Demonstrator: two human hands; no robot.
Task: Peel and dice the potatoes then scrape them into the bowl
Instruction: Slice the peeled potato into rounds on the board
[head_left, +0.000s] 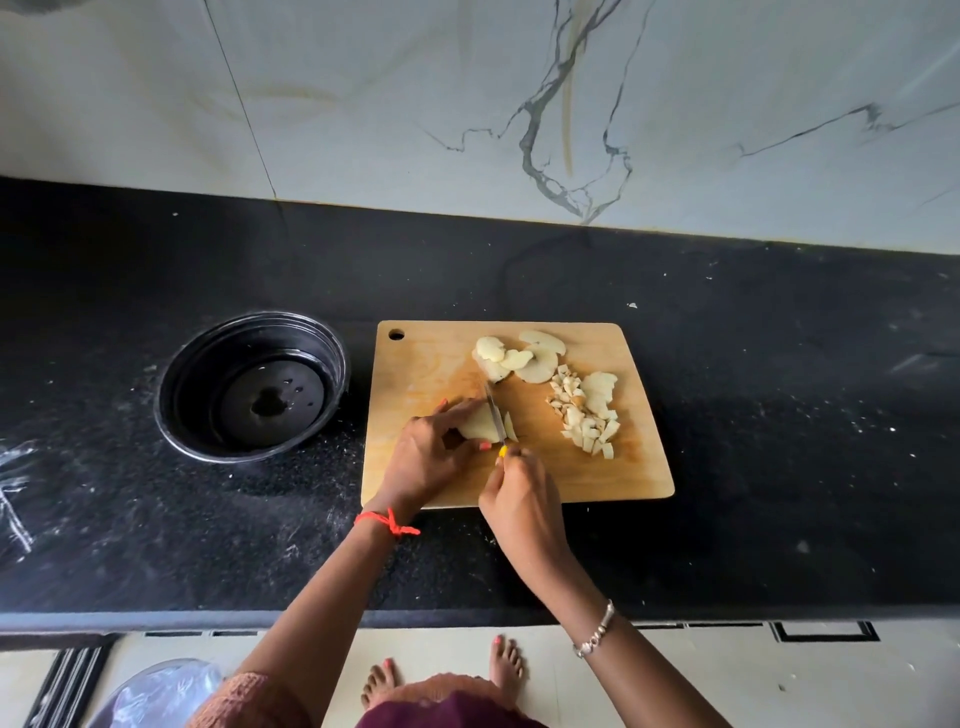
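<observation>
Black, speckled tabletop (727, 415) under a marble wall (467, 104). In the middle, a wooden board (431, 364), with a hanging hole at its far left corner.

Left grip (423, 457): clasps a peeled potato (475, 426) on the near left part of the board. Fingers curled over the top, thumb at the near side, pinning it to the wood.

Right grip (519, 499): clenched round the yellow handle of a knife (494, 413), only a bit of yellow showing past the knuckles. Blade edge down, set into the potato near its right end. Just right of the blade leans a cut slice (510, 428), perhaps touching the steel, hard to say from this angle.

Along the far side of the board, round slices (519, 356) in a loose, overlapping heap. Right of centre, dice (587, 421) in a strip running from near to far, with a few larger pieces at its far right end. Both heaps well apart from the potato under the knife.

Left of the board and apart from it, a black bowl (171, 415), upright on the tabletop, with a wet patch and some drops on its bottom.

Red thread (387, 522) tied round the left wrist. Beaded bracelet (597, 631) on the right wrist. Past the near edge of the tabletop, pale floor (675, 686), two bare feet (506, 665), and a clear plastic bag (161, 691) at lower left.
</observation>
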